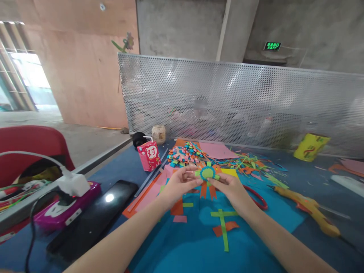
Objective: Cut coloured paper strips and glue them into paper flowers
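Observation:
Between both hands is a paper rosette (207, 172) with a green centre, a blue scalloped ring, and green and orange strips around it. My left hand (183, 182) pinches its left edge with thumb and fingers. On the other side, my right hand (229, 185) grips the lower right edge. Two orange notched tails (209, 190) hang below the ring. Beneath the hands lies a blue paper sheet (196, 242), with a green paper cross (223, 223) and an orange scrap (231, 228) on it. Red-handled scissors (258, 199) are partly hidden behind my right wrist.
A glue gun (309, 210) lies at right. Finished rosettes (184, 153) and paper shreds (253, 163) are heaped behind the hands. A drink carton (149, 155), black phone (93, 220) and purple power strip (68, 208) stand at left. A perforated metal screen (227, 98) borders the table's back.

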The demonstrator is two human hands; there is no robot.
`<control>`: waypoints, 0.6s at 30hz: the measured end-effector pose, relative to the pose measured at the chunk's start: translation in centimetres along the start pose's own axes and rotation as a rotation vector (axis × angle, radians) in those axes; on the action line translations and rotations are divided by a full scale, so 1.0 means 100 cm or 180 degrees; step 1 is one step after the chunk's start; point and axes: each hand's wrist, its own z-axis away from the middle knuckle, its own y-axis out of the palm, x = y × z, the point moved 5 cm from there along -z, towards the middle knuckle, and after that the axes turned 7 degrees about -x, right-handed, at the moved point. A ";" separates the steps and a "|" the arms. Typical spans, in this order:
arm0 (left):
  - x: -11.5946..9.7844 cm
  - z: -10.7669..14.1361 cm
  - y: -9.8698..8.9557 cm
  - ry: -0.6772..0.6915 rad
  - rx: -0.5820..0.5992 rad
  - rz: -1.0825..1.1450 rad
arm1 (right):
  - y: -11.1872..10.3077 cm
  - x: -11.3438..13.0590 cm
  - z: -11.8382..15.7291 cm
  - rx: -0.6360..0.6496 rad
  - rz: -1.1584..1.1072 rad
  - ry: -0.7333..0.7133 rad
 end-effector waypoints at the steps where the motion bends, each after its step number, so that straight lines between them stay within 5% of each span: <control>1: 0.001 0.000 0.001 0.0034 -0.0002 -0.0010 | -0.001 -0.001 0.001 -0.0052 -0.0054 0.0031; 11: 0.002 -0.004 0.000 0.0301 -0.0310 -0.0196 | 0.002 -0.010 0.008 -0.0032 0.0023 0.0136; 18: 0.006 -0.004 0.002 0.0328 -0.0059 -0.0103 | 0.006 -0.013 0.011 0.0104 0.0084 0.0239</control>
